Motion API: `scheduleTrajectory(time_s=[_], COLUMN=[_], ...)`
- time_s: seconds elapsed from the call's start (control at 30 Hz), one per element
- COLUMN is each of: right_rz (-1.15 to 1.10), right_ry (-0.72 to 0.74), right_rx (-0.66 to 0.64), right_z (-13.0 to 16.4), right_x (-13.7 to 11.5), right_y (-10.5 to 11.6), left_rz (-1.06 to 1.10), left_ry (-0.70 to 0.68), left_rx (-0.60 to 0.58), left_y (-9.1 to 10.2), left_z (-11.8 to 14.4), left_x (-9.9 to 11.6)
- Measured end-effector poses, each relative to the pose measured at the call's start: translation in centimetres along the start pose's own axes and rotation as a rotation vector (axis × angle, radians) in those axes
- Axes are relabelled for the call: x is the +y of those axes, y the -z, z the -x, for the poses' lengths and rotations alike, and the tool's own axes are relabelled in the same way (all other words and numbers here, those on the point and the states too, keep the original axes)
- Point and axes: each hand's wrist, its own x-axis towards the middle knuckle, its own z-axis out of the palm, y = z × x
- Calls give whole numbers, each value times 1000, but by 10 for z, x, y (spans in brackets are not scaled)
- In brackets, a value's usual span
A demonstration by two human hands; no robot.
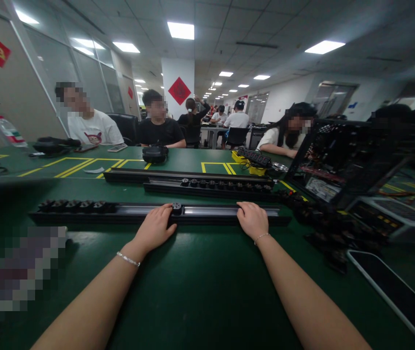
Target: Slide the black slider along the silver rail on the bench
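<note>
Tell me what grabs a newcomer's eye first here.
Both hands lie on the long black rail across the near green table: the left hand by a small black knob, the right hand further along. A row of knobs crowds the rail's left end, and an open black chassis stands at right.
</note>
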Motion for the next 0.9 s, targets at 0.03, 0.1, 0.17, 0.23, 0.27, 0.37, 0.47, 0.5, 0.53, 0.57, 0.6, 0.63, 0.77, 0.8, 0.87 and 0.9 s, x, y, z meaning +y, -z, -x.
scheduleTrajectory(time_s=[0.03, 0.1, 0.17, 0.23, 0.27, 0.37, 0.47, 0.5, 0.53, 0.57, 0.6, 0.63, 0.77, 0.8, 0.87, 0.9], right_rz=[-1, -5, -9, -9, -7, 0, -1, -2, -2, -1, 0, 2, 4, 3, 0, -2], right_ry=[-2, -3, -4, -7, -8, -6, -3, -5, -5, -6, -5, -3, 5, 6, 4, 2], right_rx=[0, -2, -2, -4, -4, -1, 1, 0, -2, -3, -5, -7, 0, 1, -1, -4], right_z=[0, 0, 0, 0, 0, 0, 0, 0, 0, 0, 0, 0, 0, 0, 0, 0], right_x=[0, 0, 1, 1, 1, 0, 0, 0, 0, 0, 0, 0, 1, 1, 1, 1], right_y=[0, -1, -1, -1, -1, -1, -1, -1, -1, 0, 0, 0, -2, -2, -2, -2], left_rz=[7, 19, 29, 35, 36, 27, 1, -8, -14, -18, -19, -19, -18, -18, -15, -14], left_ry=[4, 11, 18, 24, 24, 25, 40, 46, 51, 56, 60, 61, 73, 78, 76, 71], left_rx=[1, -5, -15, -24, -28, -37, -61, -71, -79, -84, -87, -90, -110, -114, -121, -122], left_y=[-1, -1, 0, 1, 2, 3, 3, 3, 4, 4, 5, 5, 7, 7, 7, 7], left_z=[0, 0, 0, 0, 0, -1, -2, -2, -3, -3, -3, -3, -4, -4, -4, -4], left_x=[0, 0, -1, -2, -2, -2, 0, 1, 1, 1, 2, 2, 2, 2, 2, 2])
